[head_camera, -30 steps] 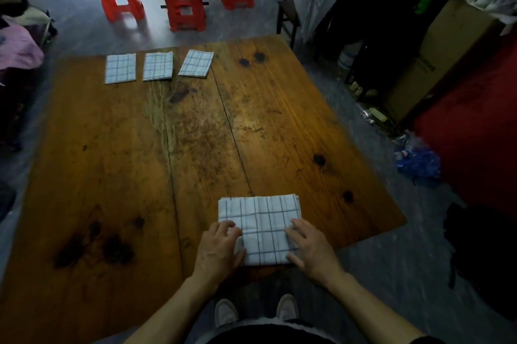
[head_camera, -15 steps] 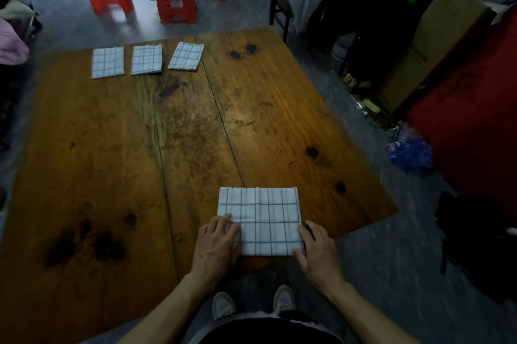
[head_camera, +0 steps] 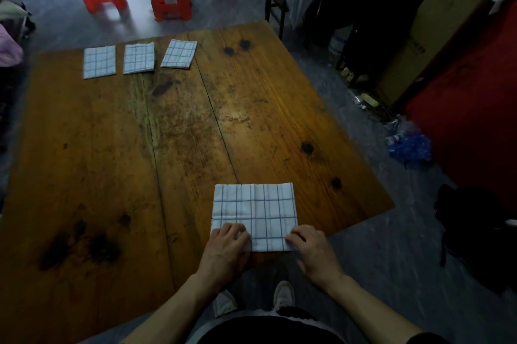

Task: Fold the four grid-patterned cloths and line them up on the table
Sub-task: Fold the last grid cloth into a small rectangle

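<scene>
Fourth cloth (head_camera: pixel 254 215) flat at table's (head_camera: pixel 84 162) near edge. Left hand (head_camera: pixel 228 250) and right hand (head_camera: pixel 313 250) pinch its near corners; three folded cloths (head_camera: pixel 139 58) rowed far left

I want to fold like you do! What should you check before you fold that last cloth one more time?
1. Last cloth flat on the table: ok.
2. Left hand on its near left corner: ok.
3. Right hand on its near right corner: ok.
4. Corners truly pinched: cannot tell.
5. Three folded cloths in a row: ok, though the right one is tilted.
6. Space beside the row: ok.
</scene>
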